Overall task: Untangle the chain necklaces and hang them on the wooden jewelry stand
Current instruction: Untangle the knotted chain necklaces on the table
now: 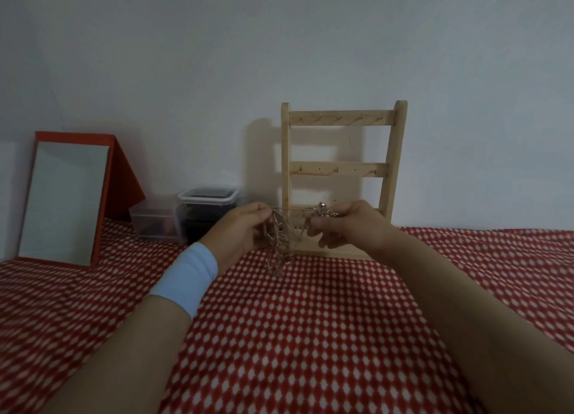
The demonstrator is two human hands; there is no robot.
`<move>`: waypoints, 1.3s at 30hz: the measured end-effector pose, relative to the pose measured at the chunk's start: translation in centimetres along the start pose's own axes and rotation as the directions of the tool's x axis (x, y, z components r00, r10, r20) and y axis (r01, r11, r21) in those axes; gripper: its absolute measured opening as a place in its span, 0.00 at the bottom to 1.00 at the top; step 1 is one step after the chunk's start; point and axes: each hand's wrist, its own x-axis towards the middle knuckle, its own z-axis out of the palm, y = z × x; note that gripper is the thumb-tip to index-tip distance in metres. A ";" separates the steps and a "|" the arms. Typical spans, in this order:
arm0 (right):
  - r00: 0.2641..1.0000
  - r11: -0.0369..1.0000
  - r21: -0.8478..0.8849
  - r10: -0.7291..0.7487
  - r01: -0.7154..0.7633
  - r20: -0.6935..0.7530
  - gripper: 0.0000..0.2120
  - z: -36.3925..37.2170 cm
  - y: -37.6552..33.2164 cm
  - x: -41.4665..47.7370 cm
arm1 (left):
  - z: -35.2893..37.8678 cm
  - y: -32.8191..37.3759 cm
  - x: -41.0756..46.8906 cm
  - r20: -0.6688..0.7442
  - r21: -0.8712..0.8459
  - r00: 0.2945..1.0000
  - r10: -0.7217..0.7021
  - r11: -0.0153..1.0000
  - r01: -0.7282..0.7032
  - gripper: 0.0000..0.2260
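Red dotted cloth (310, 336) up front, left hand (240, 230) and right hand (351, 225) both pinched thin silvery tangled chains (279, 242), loops dangling, pale wooden stand (340, 171) behind

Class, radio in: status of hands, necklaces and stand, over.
Left hand and right hand pinch tangled necklaces. Stand behind them, upper hooks bare. Nothing blocking.

Single head-worn wide-angle view. Looks forward and slightly down over red patterned cloth (310, 336) toward pale wall (279, 40). Forearms enter from bottom corners. Left hand (240, 231), right hand (354, 224), chain necklaces (279, 245) close, near centre. Wooden jewelry stand (341, 168) just beyond.
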 end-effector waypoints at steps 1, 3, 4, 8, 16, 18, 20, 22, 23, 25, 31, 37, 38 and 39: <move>1.000 0.998 0.067 0.008 -0.008 0.001 0.08 0.0 0.0 0.0 | -0.3 0.2 0.1 -0.024 -0.061 0.999 -0.025 0.998 0.024 0.14; 1.000 0.986 0.166 0.013 -0.016 0.024 0.08 -0.1 0.1 0.1 | -1.0 0.9 0.1 -0.106 -0.054 0.990 -0.093 0.995 0.088 0.19; 0.999 0.980 0.197 0.009 -0.016 0.036 0.09 -0.1 0.1 0.1 | -1.5 1.3 0.1 -0.173 0.117 0.981 -0.088 0.987 0.109 0.21; 0.996 0.977 0.212 0.013 -0.033 0.093 0.08 0.2 0.1 0.1 | -3.8 2.8 -0.5 -0.230 0.926 0.971 -0.066 0.292 0.239 0.20; 0.977 0.976 0.183 0.079 -0.116 0.199 0.10 1.2 -0.6 -0.5 | 1.5 3.0 -0.7 0.151 0.717 0.988 -0.042 0.692 -0.080 0.10; 0.977 0.976 0.186 0.075 -0.113 0.202 0.10 1.0 -0.6 -0.5 | 1.7 2.0 -0.4 0.191 0.614 0.980 -0.060 0.786 -0.072 0.09; 0.977 0.981 0.157 0.078 -0.111 0.201 0.09 0.7 -0.5 -0.4 | 1.1 1.6 -0.2 0.163 0.674 0.986 -0.019 0.732 -0.097 0.06; 0.976 0.989 0.101 0.085 -0.107 0.202 0.09 0.6 -0.5 -0.3 | 0.6 1.6 -0.2 0.138 0.716 0.990 0.014 0.689 -0.110 0.03; 0.975 0.992 0.068 0.089 -0.105 0.206 0.10 0.5 -0.6 -0.3 | 0.4 1.8 -0.2 0.118 0.712 0.993 0.017 0.696 -0.097 0.04; 0.970 0.994 0.039 0.090 -0.102 0.226 0.14 0.3 -0.6 -0.3 | 0.2 2.0 -0.3 0.074 0.689 0.997 0.015 0.722 -0.063 0.06; 0.978 0.997 0.015 0.065 -0.070 0.199 0.09 -0.5 -0.6 -0.3 | 0.4 2.1 -0.3 0.057 0.765 0.998 0.003 0.643 -0.046 0.07; 0.986 0.999 0.005 0.036 -0.037 0.165 0.12 -0.4 -0.7 -0.1 | 1.0 1.7 -0.3 0.091 0.786 0.996 0.017 0.613 -0.082 0.06; 0.987 0.999 0.027 0.032 -0.037 0.160 0.12 -0.3 -0.7 -0.1 | 1.0 1.6 -0.4 0.094 0.783 0.995 0.017 0.616 -0.085 0.05; 0.987 0.998 0.051 0.031 -0.039 0.155 0.11 -0.2 -0.7 -0.1 | 1.0 1.6 -0.4 0.099 0.770 0.995 0.015 0.633 -0.086 0.05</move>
